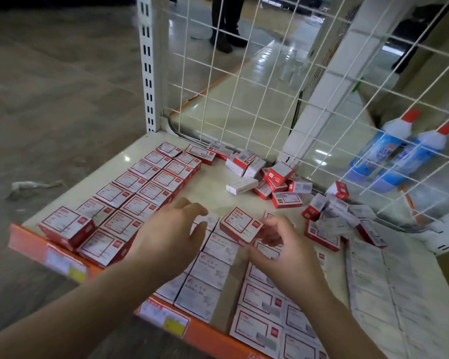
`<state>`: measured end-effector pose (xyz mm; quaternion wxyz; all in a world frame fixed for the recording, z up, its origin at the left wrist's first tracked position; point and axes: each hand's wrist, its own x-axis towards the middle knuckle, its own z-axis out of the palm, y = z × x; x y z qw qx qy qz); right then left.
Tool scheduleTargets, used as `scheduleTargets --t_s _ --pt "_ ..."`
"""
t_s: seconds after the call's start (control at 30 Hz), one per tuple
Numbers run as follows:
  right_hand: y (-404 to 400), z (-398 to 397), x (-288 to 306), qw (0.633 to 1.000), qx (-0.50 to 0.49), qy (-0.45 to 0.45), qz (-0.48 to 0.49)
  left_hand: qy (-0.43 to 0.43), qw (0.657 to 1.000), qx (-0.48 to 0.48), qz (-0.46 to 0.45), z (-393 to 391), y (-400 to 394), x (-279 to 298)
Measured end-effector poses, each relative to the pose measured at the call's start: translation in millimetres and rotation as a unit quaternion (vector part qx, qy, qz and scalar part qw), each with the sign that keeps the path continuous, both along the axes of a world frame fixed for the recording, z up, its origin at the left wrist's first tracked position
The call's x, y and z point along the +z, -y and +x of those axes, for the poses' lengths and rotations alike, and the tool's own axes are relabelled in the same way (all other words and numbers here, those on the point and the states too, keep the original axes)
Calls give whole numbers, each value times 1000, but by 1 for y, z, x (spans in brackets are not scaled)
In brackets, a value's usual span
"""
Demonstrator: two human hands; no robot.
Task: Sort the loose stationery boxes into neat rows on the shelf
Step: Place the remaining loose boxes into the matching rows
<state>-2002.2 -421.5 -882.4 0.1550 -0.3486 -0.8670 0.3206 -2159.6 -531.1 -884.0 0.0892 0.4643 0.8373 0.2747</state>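
I am in the middle of sorting. My right hand (278,244) pinches one red and white box (240,225) at its near corner, just above the middle rows on the shelf (130,151). My left hand (171,229) rests on the boxes beside it, fingers loose, holding nothing. I think the box next needs setting flat in line. Many loose boxes (275,177) wait in a heap by the wire wall (244,86).

The scene is viewed from one head-worn, wide-angle camera (no second view is given), aimed forward and steeply down. The shelf (130,161) is seen from close above its near orange edge, running away to the far wire grid (244,81), with floor at the left.
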Motion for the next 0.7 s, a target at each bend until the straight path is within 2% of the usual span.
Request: scheduleTargets --t_s 0.27,0.43,0.7 --pt "17 -41 -3 998 57 10 7 -64 996 56 -36 -35 40 6" --pt "33 -66 0 995 101 13 -13 -67 991 104 -46 -54 68 9" --pt "58 -99 -7 983 172 57 2 -79 987 130 -43 -74 104 -1"
